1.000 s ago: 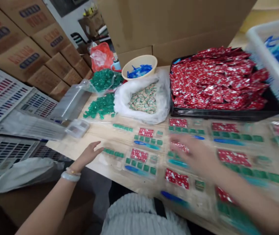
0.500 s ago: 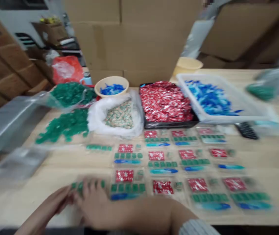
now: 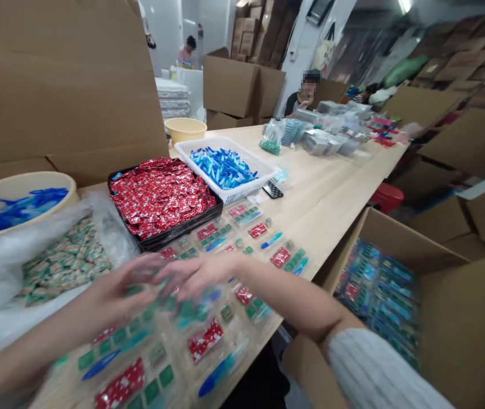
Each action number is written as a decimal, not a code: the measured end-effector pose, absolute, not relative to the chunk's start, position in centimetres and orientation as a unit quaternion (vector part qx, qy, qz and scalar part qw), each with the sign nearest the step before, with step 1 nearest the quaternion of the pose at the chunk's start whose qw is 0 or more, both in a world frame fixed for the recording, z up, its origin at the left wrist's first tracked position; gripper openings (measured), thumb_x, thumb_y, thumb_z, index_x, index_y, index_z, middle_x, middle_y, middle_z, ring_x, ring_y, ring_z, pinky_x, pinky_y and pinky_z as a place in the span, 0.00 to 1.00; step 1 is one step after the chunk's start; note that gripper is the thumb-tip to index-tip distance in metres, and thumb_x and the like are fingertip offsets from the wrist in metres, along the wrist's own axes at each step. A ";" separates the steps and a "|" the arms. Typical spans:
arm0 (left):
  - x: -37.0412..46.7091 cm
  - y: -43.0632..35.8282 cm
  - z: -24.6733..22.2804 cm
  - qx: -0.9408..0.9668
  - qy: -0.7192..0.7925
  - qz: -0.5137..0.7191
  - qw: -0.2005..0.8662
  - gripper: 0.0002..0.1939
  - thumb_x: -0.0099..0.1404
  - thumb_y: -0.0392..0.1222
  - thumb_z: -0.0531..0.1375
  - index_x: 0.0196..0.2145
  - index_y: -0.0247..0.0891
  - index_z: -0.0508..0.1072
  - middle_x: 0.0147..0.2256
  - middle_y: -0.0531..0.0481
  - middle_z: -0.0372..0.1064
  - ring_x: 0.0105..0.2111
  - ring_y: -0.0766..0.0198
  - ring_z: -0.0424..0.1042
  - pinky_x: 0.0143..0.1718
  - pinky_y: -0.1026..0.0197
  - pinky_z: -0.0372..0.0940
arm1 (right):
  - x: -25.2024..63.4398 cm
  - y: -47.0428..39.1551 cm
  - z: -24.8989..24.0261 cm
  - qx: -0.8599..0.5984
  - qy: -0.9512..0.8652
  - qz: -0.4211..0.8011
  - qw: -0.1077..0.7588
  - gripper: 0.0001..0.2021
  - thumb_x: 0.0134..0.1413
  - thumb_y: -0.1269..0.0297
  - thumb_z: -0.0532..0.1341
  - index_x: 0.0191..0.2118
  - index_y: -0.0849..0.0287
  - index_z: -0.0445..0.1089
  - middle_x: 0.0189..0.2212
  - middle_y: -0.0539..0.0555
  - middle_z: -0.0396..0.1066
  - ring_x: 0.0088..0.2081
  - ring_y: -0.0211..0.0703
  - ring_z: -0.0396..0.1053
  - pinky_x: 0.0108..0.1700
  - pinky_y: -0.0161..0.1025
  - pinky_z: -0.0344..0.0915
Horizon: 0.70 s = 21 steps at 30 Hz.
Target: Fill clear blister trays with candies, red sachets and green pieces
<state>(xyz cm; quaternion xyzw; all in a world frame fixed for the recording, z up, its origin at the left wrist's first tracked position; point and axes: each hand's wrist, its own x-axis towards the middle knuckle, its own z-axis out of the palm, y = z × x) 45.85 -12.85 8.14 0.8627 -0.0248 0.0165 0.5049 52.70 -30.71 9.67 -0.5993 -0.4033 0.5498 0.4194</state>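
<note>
My left hand (image 3: 134, 287) hovers over the clear packs in the middle of the table, thumb and fingers apart. Close against its fingertips is my right hand (image 3: 200, 275), its fingers pointing down and smeared by motion. Blurred green pieces (image 3: 189, 315) show just under the right hand; whether it grips any is unclear. Around both hands lie clear plastic trays, each with a red sachet (image 3: 205, 341), green squares (image 3: 151, 392) and a blue pen-shaped piece (image 3: 101, 364). My forearms cover some of the trays.
Behind stand a black tray of red sachets (image 3: 170, 233), a white basket (image 3: 229, 196) of blue pieces and a bag of small packets (image 3: 67, 261). A cream bowl (image 3: 61, 182) is at left. An open carton (image 3: 442, 318) of packs stands at right. A person (image 3: 302, 99) sits far back.
The view has swung to the right, bringing the carton and far table into sight. Both hands have moved from the left end of the pack rows to over their middle.
</note>
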 end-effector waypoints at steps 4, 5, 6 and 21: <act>53.4 -20.3 8.3 0.698 -0.047 -0.277 0.658 0.17 0.52 0.45 0.61 0.38 0.36 0.69 0.38 0.47 0.70 0.36 0.58 0.70 0.32 0.58 0.68 | 58.5 -43.0 7.5 -0.592 -0.148 0.508 0.608 0.18 0.53 0.56 0.55 0.47 0.60 0.59 0.44 0.57 0.67 0.37 0.40 0.70 0.32 0.34 0.68; 54.9 -22.4 7.7 0.648 -0.019 -0.301 0.700 0.15 0.52 0.43 0.61 0.38 0.35 0.68 0.38 0.46 0.69 0.35 0.59 0.70 0.33 0.57 0.68 | 59.2 -45.7 6.8 -0.592 -0.093 0.467 0.651 0.18 0.54 0.52 0.52 0.45 0.61 0.61 0.43 0.58 0.67 0.37 0.41 0.70 0.32 0.35 0.68; 56.1 -24.4 6.9 0.608 0.011 -0.302 0.734 0.14 0.52 0.41 0.61 0.37 0.35 0.67 0.37 0.47 0.69 0.34 0.60 0.71 0.33 0.56 0.68 | 59.5 -48.1 6.1 -0.586 -0.051 0.424 0.689 0.19 0.55 0.50 0.50 0.43 0.61 0.62 0.43 0.59 0.67 0.38 0.41 0.70 0.33 0.36 0.68; 61.9 -36.7 -1.2 0.876 -0.026 -0.125 0.464 0.12 0.55 0.39 0.55 0.37 0.30 0.67 0.34 0.42 0.65 0.37 0.57 0.66 0.40 0.53 0.62 | 67.4 -59.0 -2.1 -0.897 0.080 0.131 0.415 0.16 0.52 0.64 0.54 0.47 0.64 0.63 0.33 0.56 0.69 0.30 0.38 0.68 0.31 0.36 0.66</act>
